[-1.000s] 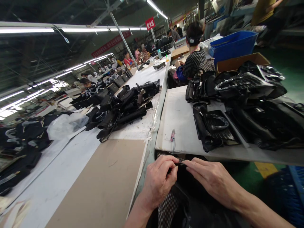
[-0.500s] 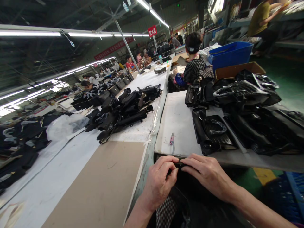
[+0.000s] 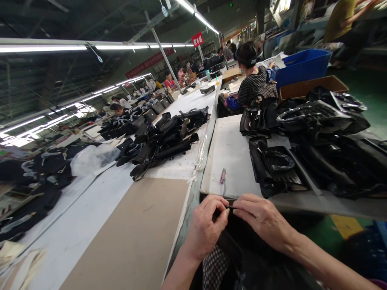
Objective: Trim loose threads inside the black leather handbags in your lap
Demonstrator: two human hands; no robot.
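Black leather-like bag material lies across my lap, and its top edge is pinched between both hands. My left hand is closed, thumb and fingers pressing on that edge. Right beside it, my right hand grips the same edge with its fingertips, almost touching the left. The lower part of the bag is dark, and its shape is hard to make out. Just beyond my hands, a small pink-handled tool, perhaps thread snips, rests on the white table.
Black bags with plastic-wrapped handles cover the table at right. More black bags are heaped on the long bench at left, near a clear plastic bag. A co-worker sits ahead, beside a blue bin.
My hands stay on the bag's edge with only slight finger movement. The view has shifted a little to the left. The co-worker ahead has turned and reaches toward the blue bin.
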